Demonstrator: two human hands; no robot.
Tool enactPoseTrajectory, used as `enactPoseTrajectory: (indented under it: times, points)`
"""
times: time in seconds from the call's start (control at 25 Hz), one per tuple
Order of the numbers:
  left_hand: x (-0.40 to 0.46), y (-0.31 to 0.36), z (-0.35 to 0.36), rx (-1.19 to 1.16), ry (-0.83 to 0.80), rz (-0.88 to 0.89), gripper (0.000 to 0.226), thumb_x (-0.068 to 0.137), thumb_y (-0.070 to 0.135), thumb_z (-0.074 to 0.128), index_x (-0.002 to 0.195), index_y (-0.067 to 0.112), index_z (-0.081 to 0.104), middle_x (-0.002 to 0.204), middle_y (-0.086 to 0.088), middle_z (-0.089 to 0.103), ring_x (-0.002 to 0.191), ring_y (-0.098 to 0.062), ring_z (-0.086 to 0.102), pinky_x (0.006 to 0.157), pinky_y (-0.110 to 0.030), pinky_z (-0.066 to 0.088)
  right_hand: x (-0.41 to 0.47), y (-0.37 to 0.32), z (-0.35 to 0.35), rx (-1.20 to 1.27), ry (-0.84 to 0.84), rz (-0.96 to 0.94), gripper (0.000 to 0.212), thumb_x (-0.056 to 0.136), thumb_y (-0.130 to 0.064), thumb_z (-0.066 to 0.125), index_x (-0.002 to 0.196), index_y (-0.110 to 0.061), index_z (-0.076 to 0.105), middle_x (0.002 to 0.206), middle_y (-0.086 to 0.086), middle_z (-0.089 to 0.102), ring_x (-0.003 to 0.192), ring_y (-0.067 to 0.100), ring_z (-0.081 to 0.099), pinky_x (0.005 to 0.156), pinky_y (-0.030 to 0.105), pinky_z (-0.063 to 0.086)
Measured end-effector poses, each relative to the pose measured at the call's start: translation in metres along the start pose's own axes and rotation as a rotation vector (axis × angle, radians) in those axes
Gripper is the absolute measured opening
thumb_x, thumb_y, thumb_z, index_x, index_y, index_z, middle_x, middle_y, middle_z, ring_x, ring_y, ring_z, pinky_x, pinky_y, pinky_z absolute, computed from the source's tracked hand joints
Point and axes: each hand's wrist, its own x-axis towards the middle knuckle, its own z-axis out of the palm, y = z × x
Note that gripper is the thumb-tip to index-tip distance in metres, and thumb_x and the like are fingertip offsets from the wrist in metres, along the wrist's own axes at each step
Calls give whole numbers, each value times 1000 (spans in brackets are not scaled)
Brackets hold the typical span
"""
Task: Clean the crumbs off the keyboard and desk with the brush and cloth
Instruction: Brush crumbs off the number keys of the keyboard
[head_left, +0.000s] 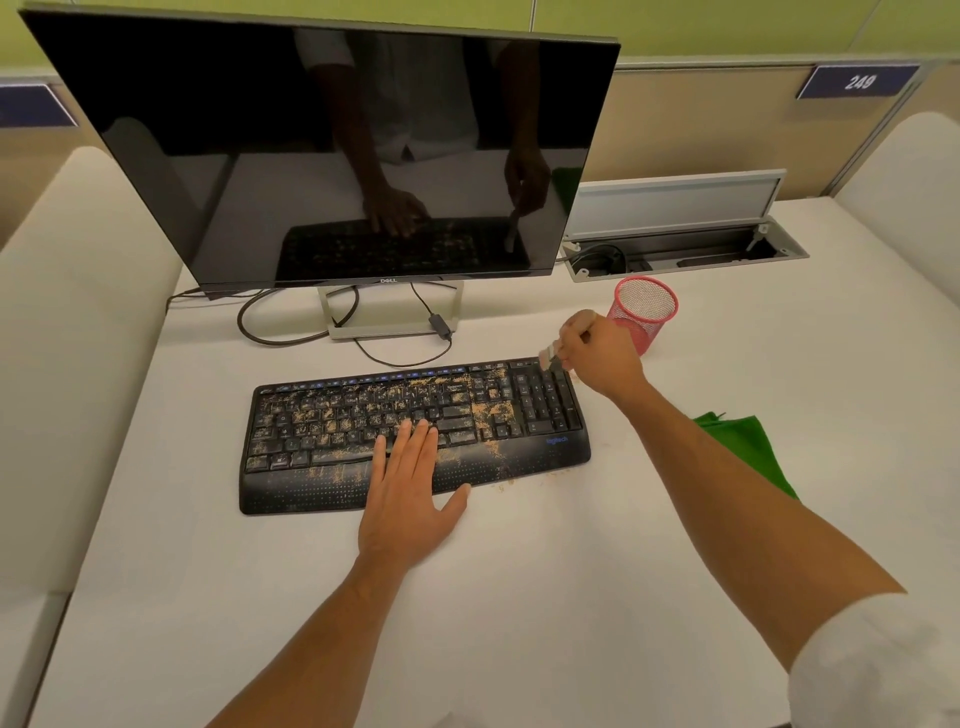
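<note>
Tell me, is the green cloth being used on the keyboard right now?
No, the green cloth lies on the desk under the right forearm, apart from the keyboard.

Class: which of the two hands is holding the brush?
The right hand, at the keyboard's number pad, grips the brush; the left hand lies flat.

— How is the light?

— Even, soft and fairly bright, seemingly from above. The white desk (519, 597) shows only faint shadows beneath the forearms and along the front edge of the keyboard (415, 436).

— Any glare?

— The dark monitor (322, 150) acts as a mirror, dimly reflecting arms and keyboard.

— Is it sharp?

— The centre is mostly crisp. The brush (546, 356) in the right hand (602, 358) looks slightly blurred. Straight lines bow towards the edges, and the corners are soft.
</note>
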Motion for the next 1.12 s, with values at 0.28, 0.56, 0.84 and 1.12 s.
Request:
enactPoseTrajectory:
  times: [0.28,0.56,0.84,1.12]
  points:
    - [1,0,1,14,2,2,84,94,67,31,157,14,15,165,1,8,151,-12,-10,122,-43,-7,-4,3,11,-115,-139,33,34,97,-19,43,80,-2,67,75,12,72,74,33,69,76,47,59]
    - [0,0,1,18,7,2,84,93,67,30,157,14,15,165,1,10,151,-12,-10,123,-43,-7,-15,-2,-6,-261,-472,121,36,91,-10,46,71,7,71,67,14,73,61,27,70,56,29,54]
    - [1,0,0,14,-3,1,84,93,67,29,157,15,14,165,1,7,151,-12,-11,122,-43,-7,1,-16,5,-71,-84,33,44,99,-26,39,75,1,65,72,14,71,68,30,70,73,44,60]
    - [0,0,0,0,4,4,83,93,67,30,157,14,16,165,1,10,151,-12,-10,122,-44,-6,-7,-15,22,-149,-116,18,38,97,-26,40,78,-2,64,77,12,70,76,34,65,76,45,56]
